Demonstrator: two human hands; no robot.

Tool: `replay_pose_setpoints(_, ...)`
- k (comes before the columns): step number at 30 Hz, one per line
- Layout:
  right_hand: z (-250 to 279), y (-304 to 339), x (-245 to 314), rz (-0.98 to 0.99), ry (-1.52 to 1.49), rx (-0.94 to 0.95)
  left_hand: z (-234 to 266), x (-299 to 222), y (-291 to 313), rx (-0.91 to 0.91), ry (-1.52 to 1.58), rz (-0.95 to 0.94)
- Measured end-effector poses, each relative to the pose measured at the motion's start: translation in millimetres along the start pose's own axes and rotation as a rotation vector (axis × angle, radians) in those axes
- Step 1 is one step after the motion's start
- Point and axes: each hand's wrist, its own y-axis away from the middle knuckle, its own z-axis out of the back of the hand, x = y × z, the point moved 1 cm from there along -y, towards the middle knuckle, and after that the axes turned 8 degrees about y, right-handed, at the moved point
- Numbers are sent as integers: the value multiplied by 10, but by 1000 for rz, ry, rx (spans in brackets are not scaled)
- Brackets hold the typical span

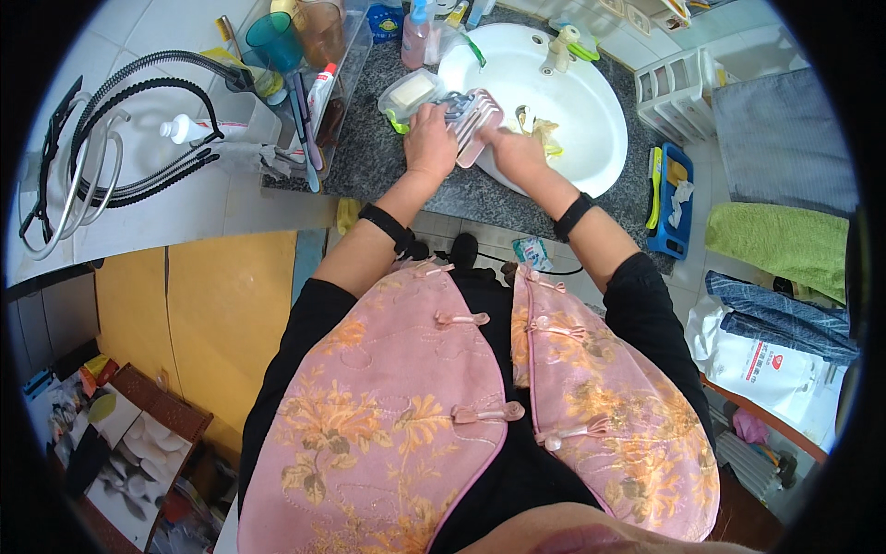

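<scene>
Dark speckled stone countertop (pixel 369 152) here, with a white oval washbasin (pixel 595 138) set into it, its tap (pixel 560 51) at the far side and a crumpled yellowish piece (pixel 546 138) lying in the bowl. Over on the left runs a white tiled ledge (pixel 263 208) bearing a coiled black hose (pixel 152 60), with yellow cabinet doors (pixel 212 323) below; on the right, a white drawer unit (pixel 678 97), a blue basket (pixel 674 242) and a green towel (pixel 775 242).

Now to the hands! The pink slotted soap tray (pixel 478 129) sits tilted right between them, at the basin's left rim. The right hand (pixel 519 155) has its fingers closed on the tray's right edge. The left hand (pixel 430 140) is at the opposite side, fingers bent over a blue-grey piece (pixel 454 105); how tightly they close, I cannot tell. Just beyond, a clear soap box (pixel 413 92) holds a white bar.

And the print: a white package (pixel 771 365) at right carries red lettering and a red emblem, while the red-capped white toothpaste tube (pixel 321 90) shows red markings, too small to make out.
</scene>
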Motion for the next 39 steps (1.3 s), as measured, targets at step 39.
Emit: replay_pose_setpoints(39,455,-103,-531,-223,-906,-565,-242,-206,-497,-30,620,156)
